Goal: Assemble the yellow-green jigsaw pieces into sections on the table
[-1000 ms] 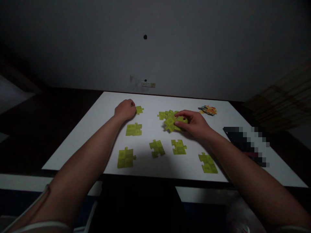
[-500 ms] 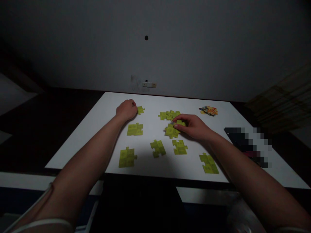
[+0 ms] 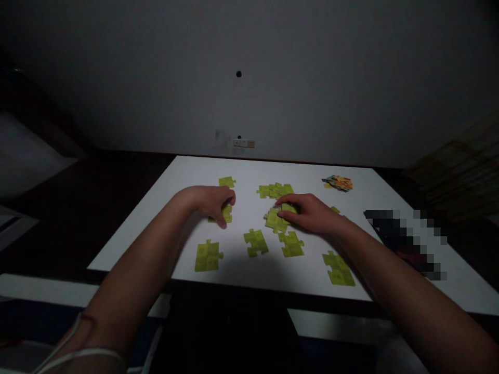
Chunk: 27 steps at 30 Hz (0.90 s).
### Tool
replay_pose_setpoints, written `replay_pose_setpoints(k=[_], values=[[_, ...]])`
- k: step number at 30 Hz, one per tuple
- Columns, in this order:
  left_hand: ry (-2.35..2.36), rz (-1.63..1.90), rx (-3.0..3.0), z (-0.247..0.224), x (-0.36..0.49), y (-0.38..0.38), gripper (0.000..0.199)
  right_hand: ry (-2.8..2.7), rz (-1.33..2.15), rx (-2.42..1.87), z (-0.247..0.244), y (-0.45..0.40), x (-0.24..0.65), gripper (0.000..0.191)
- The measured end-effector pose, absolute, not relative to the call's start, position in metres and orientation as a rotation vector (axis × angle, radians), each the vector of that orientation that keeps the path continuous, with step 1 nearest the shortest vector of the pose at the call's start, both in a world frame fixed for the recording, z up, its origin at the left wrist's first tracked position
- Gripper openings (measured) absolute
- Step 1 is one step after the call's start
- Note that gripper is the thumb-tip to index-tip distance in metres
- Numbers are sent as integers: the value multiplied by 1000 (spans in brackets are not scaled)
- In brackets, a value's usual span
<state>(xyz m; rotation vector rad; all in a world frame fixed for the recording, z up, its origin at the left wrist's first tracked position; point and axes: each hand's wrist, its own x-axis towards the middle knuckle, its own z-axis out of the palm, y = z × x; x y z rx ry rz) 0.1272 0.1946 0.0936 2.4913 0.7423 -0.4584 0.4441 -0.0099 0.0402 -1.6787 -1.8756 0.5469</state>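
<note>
I have the right hand [image 3: 307,213] with thumb and fingertips around a small pile of yellow-green puzzle pieces [image 3: 274,222]; I cannot tell from here whether they are clamped on it. On the left hand [image 3: 210,200] I read thumb and fingers spread apart over a puzzle piece [image 3: 226,213], partly hidden beneath them. Just beyond the left fingers I see another piece [image 3: 226,182]; beyond the right fingertips, an overlapping heap [image 3: 274,191]. Nearer me than the left fingers is a single piece [image 3: 207,256]. Two more, a tilted piece [image 3: 256,243] and its neighbour [image 3: 291,244], lie just this side of the right fingers, with a corner piece [image 3: 340,270] further right. Well beyond the right fingers, on the white surface [image 3: 198,169], I make out a colourful pile [image 3: 339,183].
</note>
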Motion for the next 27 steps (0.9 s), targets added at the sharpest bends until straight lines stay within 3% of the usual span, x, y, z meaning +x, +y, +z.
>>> replay_pose_setpoints(k=[5,11,27], values=[[734,-461,2485,93,127,205,72,-1932,576,-1756,48,-10,442,33],[705,-165,2373,91,122,218,38,-1884,533,-1779,50,-11,450,30],[1151,430,1948,85,116,245,20,-1849,629,-1635,47,-13,445,36]])
